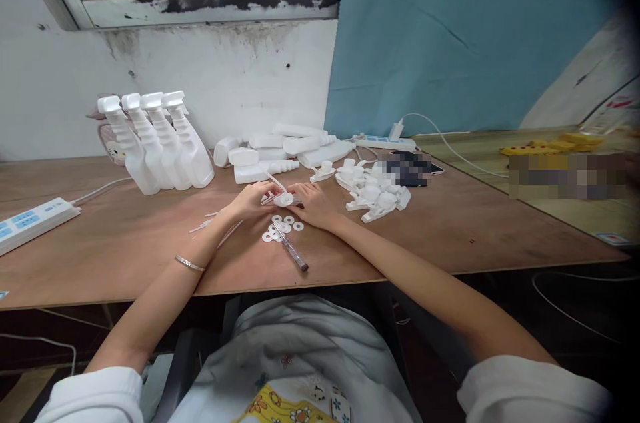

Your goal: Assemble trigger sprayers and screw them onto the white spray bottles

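Between my two hands is a white spray trigger head [286, 199], its round collar turned toward me and a thin white tube rising from it. My left hand [257, 200] is closed on its left side. On the other side, my right hand [316, 206] grips it with bent fingers. White ring washers [298, 226] lie in a small heap just below. A screwdriver [295, 254] with a clear handle rests with its shaft across them. Thin white dip tubes [201, 226] lie beside my left wrist, partly hidden by it.
Several upright white spray bottles [193, 150] stand at the back left. White bottles [265, 168] lie at the back middle, and a pile of trigger heads [373, 191] sits to the right. Power strips [37, 220] are on the left and at the back [385, 142].
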`<state>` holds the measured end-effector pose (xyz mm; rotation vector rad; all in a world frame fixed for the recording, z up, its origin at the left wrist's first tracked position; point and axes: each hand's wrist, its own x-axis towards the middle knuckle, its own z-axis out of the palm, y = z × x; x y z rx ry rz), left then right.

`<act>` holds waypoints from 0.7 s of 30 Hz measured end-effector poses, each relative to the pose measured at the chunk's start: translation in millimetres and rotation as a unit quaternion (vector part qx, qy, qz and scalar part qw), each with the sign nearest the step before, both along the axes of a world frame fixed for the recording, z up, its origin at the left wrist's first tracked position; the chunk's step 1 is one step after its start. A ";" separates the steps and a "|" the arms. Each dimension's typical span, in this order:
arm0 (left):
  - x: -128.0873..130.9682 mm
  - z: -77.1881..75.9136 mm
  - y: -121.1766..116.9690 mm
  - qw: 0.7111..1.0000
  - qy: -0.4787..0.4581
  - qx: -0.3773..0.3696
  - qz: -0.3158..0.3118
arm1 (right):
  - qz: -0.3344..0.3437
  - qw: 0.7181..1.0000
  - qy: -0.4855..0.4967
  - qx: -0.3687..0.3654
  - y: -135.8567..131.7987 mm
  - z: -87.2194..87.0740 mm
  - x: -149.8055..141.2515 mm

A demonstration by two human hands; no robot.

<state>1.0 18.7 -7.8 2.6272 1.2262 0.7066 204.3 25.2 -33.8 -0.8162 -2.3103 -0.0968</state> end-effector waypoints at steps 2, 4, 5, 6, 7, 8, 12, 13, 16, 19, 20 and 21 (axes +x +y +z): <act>1.2 -1.4 0.3 1.000 0.004 0.002 0.002 | 0.000 1.000 0.002 -0.001 0.0 0.0 -0.3; 1.0 -2.4 0.5 1.000 0.011 0.000 0.004 | -0.002 1.000 0.003 -0.002 0.5 -0.1 -0.3; 0.6 -2.5 0.5 1.000 0.014 -0.003 0.007 | -0.003 1.000 0.003 -0.003 0.8 -0.3 -0.3; 0.1 -2.0 0.2 1.000 0.015 -0.005 0.012 | -0.006 1.000 0.001 -0.004 1.2 -0.4 -0.3; -0.6 -1.1 -0.1 1.000 0.017 -0.005 0.023 | -0.012 1.000 -0.003 -0.007 1.5 -0.5 -0.2; -1.4 0.1 -0.4 0.999 0.018 -0.001 0.038 | -0.022 1.000 -0.007 -0.011 1.8 -0.5 -0.2; -7.1 5.0 0.7 0.989 0.036 0.039 0.140 | -0.092 0.994 -0.034 -0.039 1.6 0.7 0.4; -9.4 5.1 1.9 0.983 0.043 0.047 0.170 | -0.105 0.993 -0.042 -0.044 1.3 1.3 0.6; -17.6 1.5 7.2 0.964 0.073 0.048 0.250 | -0.123 0.989 -0.063 -0.046 0.3 2.8 1.0; -25.1 -4.9 12.6 0.952 0.109 0.025 0.285 | -0.123 0.989 -0.069 -0.038 0.2 3.0 1.1; -26.9 -6.6 13.9 0.951 0.116 0.015 0.287 | -0.122 0.989 -0.070 -0.036 0.3 2.9 1.2; -28.2 -7.9 14.9 0.950 0.121 0.005 0.287 | -0.122 0.989 -0.071 -0.035 0.5 2.6 1.2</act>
